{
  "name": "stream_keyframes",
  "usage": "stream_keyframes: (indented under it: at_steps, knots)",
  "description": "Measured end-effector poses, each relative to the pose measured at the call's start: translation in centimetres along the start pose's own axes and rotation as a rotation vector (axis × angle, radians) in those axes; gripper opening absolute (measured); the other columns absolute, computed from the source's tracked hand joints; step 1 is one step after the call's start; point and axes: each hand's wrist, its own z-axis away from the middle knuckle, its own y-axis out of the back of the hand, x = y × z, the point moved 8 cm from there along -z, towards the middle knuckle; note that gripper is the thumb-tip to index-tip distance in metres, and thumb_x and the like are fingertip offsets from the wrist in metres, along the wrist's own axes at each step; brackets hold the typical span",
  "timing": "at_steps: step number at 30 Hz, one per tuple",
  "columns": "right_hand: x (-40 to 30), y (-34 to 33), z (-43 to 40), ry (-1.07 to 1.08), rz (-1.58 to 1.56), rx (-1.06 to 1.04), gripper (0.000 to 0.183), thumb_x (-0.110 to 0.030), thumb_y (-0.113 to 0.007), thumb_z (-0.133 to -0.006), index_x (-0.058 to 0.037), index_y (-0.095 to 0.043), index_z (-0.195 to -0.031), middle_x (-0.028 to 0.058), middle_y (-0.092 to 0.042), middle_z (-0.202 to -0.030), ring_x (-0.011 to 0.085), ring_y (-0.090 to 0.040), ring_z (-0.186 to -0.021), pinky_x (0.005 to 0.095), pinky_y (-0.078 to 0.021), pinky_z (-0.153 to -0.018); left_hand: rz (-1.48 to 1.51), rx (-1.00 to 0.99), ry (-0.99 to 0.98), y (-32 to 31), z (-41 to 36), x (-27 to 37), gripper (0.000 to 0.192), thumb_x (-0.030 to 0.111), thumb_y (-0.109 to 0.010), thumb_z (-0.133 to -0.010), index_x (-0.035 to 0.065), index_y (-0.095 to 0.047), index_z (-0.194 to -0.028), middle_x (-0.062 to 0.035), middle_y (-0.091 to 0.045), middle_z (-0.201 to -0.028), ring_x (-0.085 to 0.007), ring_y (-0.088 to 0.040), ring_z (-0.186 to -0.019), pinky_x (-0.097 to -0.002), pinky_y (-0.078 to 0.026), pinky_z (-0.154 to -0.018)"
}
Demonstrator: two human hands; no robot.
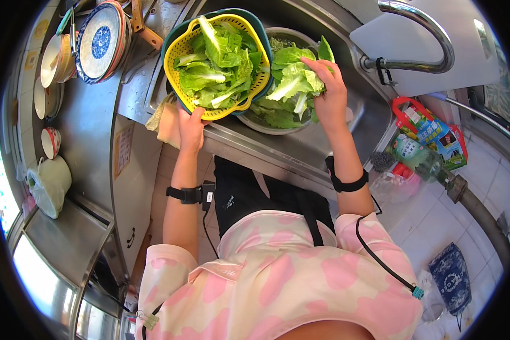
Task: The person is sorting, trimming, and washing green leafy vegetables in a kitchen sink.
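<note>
My left hand (190, 129) grips the near rim of a yellow perforated colander (247, 100), which sits inside a dark green basin (168, 42). Loose leaves of green lettuce (221, 68) fill the colander. In my right hand (332, 87) is a bunch of lettuce leaves (295, 80), raised just above a round metal bowl (265, 128). More leaves lie in the bowl, in what looks like water; the held bunch hides part of them. The bowl stands in a stainless steel sink (348, 140), and the basin overlaps its left side.
A curved chrome faucet (442, 46) reaches over the sink's right side. Left of the sink, stacked plates (100, 42) and bowls (53, 61) stand on the metal counter (95, 114). A sponge (170, 125) lies by my left wrist. At the right are a steel wool scrubber (381, 161) and a plastic bottle (412, 153).
</note>
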Motion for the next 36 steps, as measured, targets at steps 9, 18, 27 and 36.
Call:
stream_keyframes:
  at_steps: [9, 18, 27, 36]
  knots:
    - [-9.6, -15.4, -0.7, 0.384, 0.191, -0.341, 0.061, -0.017, -0.071, -0.075, -0.024, -0.051, -0.132, 0.012, -0.04, -0.145, 0.0516, -0.045, -0.118, 0.0499, -0.0442, -0.097, 0.017, -0.052, 0.095, -0.1, -0.1, -0.6, 0.051, -0.003, -0.045, -0.085, 0.0113, -0.033, -0.132, -0.0087, -0.054, -0.117, -0.0223, -0.061, -0.098, -0.0348, -0.059, -0.069]
    - [16.7, -7.4, -1.2, -0.306, 0.356, 0.062, 0.054, -0.035, -0.064, -0.085, -0.0177, -0.048, -0.134, 0.0182, -0.046, -0.134, 0.0414, -0.045, -0.12, 0.0455, -0.043, -0.095, 0.106, -0.066, 0.04, 0.6, -0.2, -1.1, 0.05, -0.006, -0.048, -0.084, 0.013, -0.038, -0.129, -0.0048, -0.056, -0.109, -0.02, -0.06, -0.094, -0.0395, -0.056, -0.071]
    - [16.3, -19.9, 3.8, -0.157, 0.433, -0.502, 0.056, -0.023, -0.067, -0.076, -0.0138, -0.053, -0.129, 0.0172, -0.038, -0.142, 0.0442, -0.042, -0.123, 0.0475, -0.0428, -0.098, 0.098, -0.059, 0.045, 0.6, -0.1, -0.9, 0.05, -0.006, -0.05, -0.084, 0.0125, -0.038, -0.129, -0.006, -0.056, -0.112, -0.0226, -0.061, -0.096, -0.0415, -0.057, -0.073]
    - [12.7, -12.7, 6.5, -0.085, 0.735, -0.695, 0.059, -0.014, -0.062, -0.081, -0.03, -0.047, -0.136, 0.0127, -0.031, -0.148, 0.0402, -0.038, -0.127, 0.062, -0.0387, -0.095, 0.103, -0.016, 0.039, 1.9, 0.1, -1.4, 0.051, -0.006, -0.05, -0.083, 0.0115, -0.037, -0.129, -0.0077, -0.055, -0.112, -0.0241, -0.061, -0.096, -0.0431, -0.057, -0.074]
